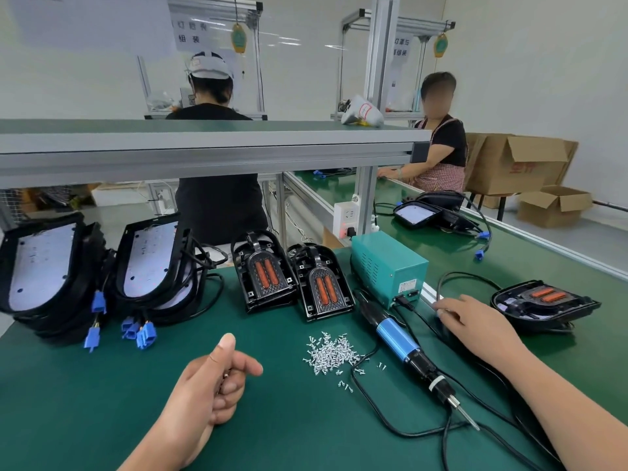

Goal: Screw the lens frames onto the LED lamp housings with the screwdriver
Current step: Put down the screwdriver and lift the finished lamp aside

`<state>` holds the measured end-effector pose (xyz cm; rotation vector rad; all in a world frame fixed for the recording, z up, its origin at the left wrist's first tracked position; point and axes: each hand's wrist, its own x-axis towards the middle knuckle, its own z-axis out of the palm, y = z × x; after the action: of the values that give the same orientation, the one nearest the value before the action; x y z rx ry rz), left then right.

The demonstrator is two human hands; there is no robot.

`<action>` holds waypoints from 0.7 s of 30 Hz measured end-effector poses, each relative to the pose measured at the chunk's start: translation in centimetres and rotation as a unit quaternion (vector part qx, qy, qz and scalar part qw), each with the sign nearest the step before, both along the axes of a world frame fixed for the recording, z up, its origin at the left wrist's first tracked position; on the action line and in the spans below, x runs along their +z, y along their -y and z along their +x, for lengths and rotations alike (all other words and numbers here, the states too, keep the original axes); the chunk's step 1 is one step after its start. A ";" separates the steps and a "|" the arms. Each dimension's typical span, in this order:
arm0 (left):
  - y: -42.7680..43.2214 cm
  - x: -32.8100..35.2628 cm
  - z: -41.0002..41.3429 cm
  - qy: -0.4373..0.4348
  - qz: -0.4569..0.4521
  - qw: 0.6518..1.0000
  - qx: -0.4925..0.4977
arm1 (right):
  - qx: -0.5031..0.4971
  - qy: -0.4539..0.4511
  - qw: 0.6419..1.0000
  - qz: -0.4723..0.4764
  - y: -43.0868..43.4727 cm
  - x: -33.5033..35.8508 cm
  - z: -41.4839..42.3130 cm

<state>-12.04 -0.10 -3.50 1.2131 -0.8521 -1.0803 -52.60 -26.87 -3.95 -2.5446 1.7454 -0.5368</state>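
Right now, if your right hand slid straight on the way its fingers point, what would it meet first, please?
Probably the black plug on the front of the teal power box, then the box. The right hand lies flat, fingers aimed that way; depth is uncertain.

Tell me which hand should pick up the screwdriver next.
Right. The right hand lies open on the mat just beside the screwdriver; the left hand is curled, farther off beyond the screw pile.

Black lamp housings (40, 266), two orange-centred lens frames (265, 275), loose silver screws (331, 353), a blue electric screwdriver (396, 338) and a teal metal box (387, 266) are laid on a green-matted workbench (85, 402).
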 end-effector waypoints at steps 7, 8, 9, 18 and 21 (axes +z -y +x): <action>-0.1 0.2 -0.1 0.002 0.000 1.000 -0.001 | -0.035 0.038 0.998 -0.035 -0.2 -0.1 0.0; -0.2 0.3 -0.1 0.002 0.000 1.000 -0.001 | -0.058 0.054 0.996 -0.047 -0.2 -0.1 -0.1; -0.2 0.3 -0.1 0.003 0.000 1.000 -0.002 | -0.080 0.063 0.993 -0.052 -0.2 -0.1 -0.3; -0.1 0.6 -0.1 -0.019 0.007 1.000 0.011 | -0.112 0.088 0.988 -0.056 -0.9 0.5 -0.1; -0.1 0.5 -0.1 -0.023 0.007 1.000 0.014 | -0.076 0.098 0.990 -0.072 -2.2 1.5 0.8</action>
<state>-12.10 -0.05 -3.00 1.2050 -0.7918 -1.0899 -51.81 -24.68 -2.49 -2.3592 1.9019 -0.9178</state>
